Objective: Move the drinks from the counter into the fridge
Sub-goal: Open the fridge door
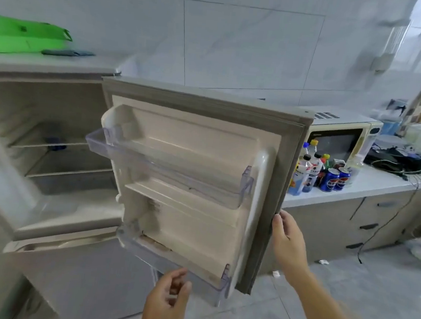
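The fridge (56, 127) stands at the left with its upper door (190, 178) swung wide open, showing bare shelves inside and two clear door bins. My right hand (289, 238) holds the door's outer edge, thumb on the grey seal. My left hand (167, 304) hangs below the lower door bin, fingers loosely curled, holding nothing. The drinks (322, 170) stand in a cluster on the white counter (379, 182) behind the door: several bottles and two blue cans (336, 178).
A cream microwave (342, 139) sits behind the drinks. Black cables and a dark device (401, 159) lie further right on the counter. A green bag (25, 36) rests on top of the fridge. Grey cabinet drawers (365, 222) are under the counter; the floor is tiled.
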The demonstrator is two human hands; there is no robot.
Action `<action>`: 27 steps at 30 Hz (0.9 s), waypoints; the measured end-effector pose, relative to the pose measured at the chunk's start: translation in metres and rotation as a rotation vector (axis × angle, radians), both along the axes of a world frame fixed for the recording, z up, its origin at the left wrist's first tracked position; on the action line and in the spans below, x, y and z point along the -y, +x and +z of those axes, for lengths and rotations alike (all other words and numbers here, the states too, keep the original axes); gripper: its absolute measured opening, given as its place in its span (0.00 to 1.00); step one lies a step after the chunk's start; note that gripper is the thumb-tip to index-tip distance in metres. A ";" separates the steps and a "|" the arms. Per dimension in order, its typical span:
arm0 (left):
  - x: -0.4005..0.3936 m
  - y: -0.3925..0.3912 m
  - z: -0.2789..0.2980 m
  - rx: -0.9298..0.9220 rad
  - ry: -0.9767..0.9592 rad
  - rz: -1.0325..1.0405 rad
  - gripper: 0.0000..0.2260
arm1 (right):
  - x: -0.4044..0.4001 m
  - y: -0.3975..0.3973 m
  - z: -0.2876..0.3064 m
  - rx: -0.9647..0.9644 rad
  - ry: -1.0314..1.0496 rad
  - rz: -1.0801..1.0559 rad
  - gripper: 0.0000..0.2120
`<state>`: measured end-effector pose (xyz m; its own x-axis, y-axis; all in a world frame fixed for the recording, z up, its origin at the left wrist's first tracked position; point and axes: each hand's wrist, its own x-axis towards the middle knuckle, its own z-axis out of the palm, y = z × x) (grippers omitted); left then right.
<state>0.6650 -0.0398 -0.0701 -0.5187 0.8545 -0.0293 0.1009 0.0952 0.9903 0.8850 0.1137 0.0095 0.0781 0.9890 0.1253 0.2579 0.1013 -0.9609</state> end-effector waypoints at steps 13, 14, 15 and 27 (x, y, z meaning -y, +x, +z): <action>-0.116 0.074 0.004 -0.078 -0.090 0.110 0.10 | -0.213 0.022 0.005 -0.016 -0.038 0.162 0.15; -0.123 0.084 0.007 -0.089 -0.096 0.133 0.10 | -0.225 0.023 0.005 -0.023 -0.044 0.191 0.15; -0.131 0.094 0.010 -0.094 -0.102 0.154 0.10 | -0.236 0.024 0.006 -0.025 -0.051 0.220 0.15; -0.174 0.153 0.014 -0.060 -0.146 0.303 0.10 | -0.288 0.020 -0.010 -0.072 0.024 0.336 0.12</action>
